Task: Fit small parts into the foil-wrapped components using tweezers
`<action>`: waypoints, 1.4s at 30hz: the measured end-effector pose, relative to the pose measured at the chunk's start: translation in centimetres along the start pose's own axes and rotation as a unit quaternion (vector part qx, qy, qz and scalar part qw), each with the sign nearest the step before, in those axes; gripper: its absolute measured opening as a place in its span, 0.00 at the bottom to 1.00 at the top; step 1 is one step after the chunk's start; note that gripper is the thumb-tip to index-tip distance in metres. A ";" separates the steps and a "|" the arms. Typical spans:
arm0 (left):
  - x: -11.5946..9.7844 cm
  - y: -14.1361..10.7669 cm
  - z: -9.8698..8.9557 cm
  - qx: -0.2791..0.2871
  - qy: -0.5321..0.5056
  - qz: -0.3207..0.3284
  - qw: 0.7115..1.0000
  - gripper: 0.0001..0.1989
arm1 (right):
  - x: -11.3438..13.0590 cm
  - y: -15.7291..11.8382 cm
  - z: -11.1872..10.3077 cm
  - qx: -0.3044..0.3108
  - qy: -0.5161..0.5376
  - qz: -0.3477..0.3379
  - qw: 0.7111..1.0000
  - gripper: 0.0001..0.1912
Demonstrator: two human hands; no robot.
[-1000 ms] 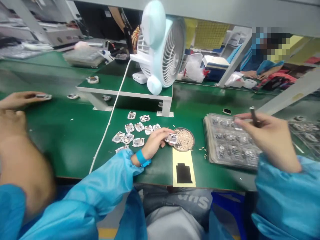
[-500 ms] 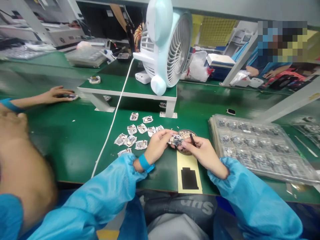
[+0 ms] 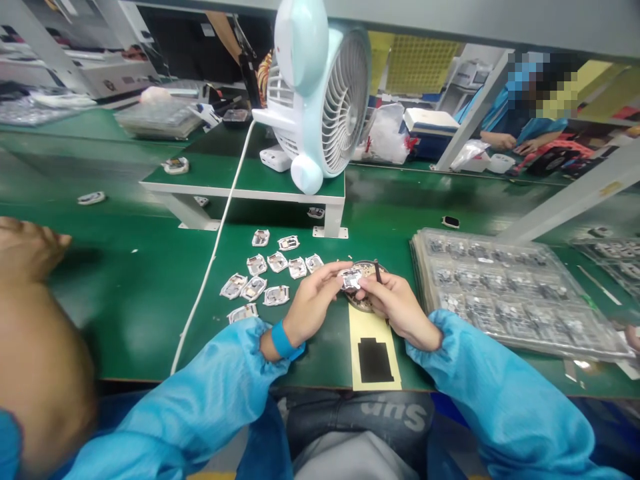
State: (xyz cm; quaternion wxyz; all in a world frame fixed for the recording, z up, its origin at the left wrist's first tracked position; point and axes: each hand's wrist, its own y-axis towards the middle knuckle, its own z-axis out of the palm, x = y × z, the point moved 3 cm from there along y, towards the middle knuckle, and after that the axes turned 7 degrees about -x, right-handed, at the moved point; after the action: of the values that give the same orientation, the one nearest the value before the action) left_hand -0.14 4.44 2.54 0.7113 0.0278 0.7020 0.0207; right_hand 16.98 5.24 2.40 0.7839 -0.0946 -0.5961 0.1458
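The left hand point(image 3: 314, 300) pinches a white watch casing point(image 3: 352, 281); the right hand point(image 3: 400, 308), gripping a dark tool point(image 3: 377, 271), touches its edge. A tilted tool could scratch it.

We see even, fairly bright light, pale sheen on the green tabletop point(image 3: 145, 300), glints on the clear plastic trays point(image 3: 505, 287) and dark shadow beneath the riser shelf point(image 3: 215, 180). Wide-angle stretching reaches the edges, where we find a co-worker's forearm point(image 3: 47, 347) blurred at left; fine detail in the held watch housing point(image 3: 351, 280) looks soft to us.
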 end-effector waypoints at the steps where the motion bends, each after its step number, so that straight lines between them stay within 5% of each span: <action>1: 0.0 0.0 0.0 0.002 -0.007 0.001 1.000 0.17 | 0.0 0.0 0.0 0.003 -0.002 -0.001 1.000 0.18; 10: 0.4 0.1 0.4 0.013 -0.002 0.017 1.000 0.18 | 0.1 0.0 -0.4 -0.002 -0.023 -0.004 1.000 0.20; 21: 0.1 -0.1 0.1 -0.025 0.163 0.116 0.979 0.18 | -0.3 0.1 -0.6 -0.011 -0.046 -0.049 0.998 0.21; 28: 0.5 0.3 0.4 0.020 -0.053 0.007 0.998 0.25 | 0.0 0.2 -1.4 -0.050 -0.122 -0.216 0.968 0.19; 42: 0.3 0.3 0.5 0.035 -0.113 -0.025 0.993 0.25 | 0.4 -0.4 -1.1 -0.066 -0.146 -0.263 0.951 0.17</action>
State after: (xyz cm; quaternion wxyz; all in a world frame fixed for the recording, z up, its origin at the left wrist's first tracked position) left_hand 0.41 4.76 2.28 0.7850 0.0374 0.6178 -0.0256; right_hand 18.14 5.00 2.56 0.6905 0.0361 -0.7164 -0.0932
